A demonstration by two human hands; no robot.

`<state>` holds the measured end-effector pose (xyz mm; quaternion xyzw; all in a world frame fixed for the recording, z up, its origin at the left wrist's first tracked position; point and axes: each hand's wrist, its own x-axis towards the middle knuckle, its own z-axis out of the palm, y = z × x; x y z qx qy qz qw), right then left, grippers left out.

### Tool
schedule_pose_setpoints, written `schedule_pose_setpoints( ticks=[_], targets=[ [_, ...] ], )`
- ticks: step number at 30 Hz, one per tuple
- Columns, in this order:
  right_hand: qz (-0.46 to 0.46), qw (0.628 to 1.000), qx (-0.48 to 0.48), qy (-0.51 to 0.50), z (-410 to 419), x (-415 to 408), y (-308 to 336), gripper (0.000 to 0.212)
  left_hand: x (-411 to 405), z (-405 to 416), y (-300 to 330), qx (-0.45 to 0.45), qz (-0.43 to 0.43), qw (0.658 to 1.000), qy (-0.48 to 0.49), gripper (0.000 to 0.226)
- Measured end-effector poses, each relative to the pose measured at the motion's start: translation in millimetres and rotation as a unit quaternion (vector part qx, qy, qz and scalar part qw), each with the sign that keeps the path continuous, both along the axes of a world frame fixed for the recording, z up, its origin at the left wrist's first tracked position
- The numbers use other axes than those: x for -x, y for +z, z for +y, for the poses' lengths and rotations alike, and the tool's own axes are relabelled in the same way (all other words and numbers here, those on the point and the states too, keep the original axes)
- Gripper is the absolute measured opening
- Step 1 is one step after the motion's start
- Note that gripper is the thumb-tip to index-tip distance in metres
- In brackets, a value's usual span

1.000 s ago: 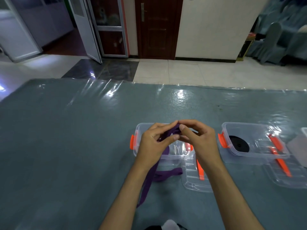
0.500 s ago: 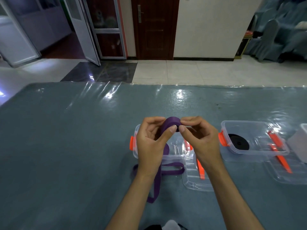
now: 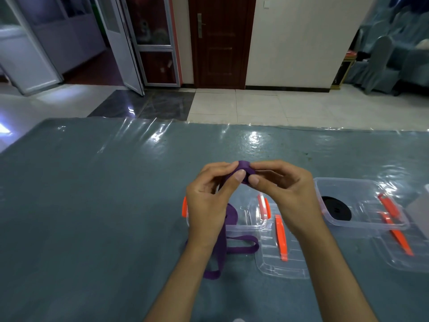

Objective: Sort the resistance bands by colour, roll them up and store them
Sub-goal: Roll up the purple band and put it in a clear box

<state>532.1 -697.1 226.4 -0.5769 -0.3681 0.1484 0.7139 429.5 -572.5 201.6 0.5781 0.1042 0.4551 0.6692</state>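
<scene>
While your left hand and right hand pinch the small purple roll between curled fingers above the counter's near-middle, the purple band trails slack over the clear box. Light, limp, likely grippy; hold the roll's flat sides or it springs loose.

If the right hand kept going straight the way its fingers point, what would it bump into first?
The right hand points left, toward the other hand. It already pinches the purple band roll, so that comes first, with the left hand fingertips right behind it. Depth is hard to judge from this single view.
</scene>
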Motion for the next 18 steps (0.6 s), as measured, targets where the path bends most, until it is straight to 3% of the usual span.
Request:
schedule_pose_setpoints(
  ticks=[3,6,10,14,18],
  targets=[
    [0.041,0.999,-0.014,0.025,2.6,2.5,-6.4,0.02,3.5,4.6,6.9,0.057,0.019,0.997,-0.048,0.021],
    [-0.006,0.998,0.023,0.055,1.3,0.2,-1.9,0.02,7.2,6.8,7.2,0.08,0.037,0.994,-0.064,0.033],
    [-0.02,0.998,0.036,0.037,2.0,3.7,5.2,0.027,7.5,0.7,5.3,0.11,0.035,0.993,-0.029,0.025],
    [0.013,0.999,-0.028,0.012,7.3,10.2,6.5,0.038,9.6,2.5,11.2,0.031,0.025,0.999,-0.031,0.02],
    [0.064,0.997,-0.053,-0.01,10.7,15.5,8.3,0.028,13.6,10.0,15.7,-0.041,0.059,0.996,-0.06,0.033]
  ],
)
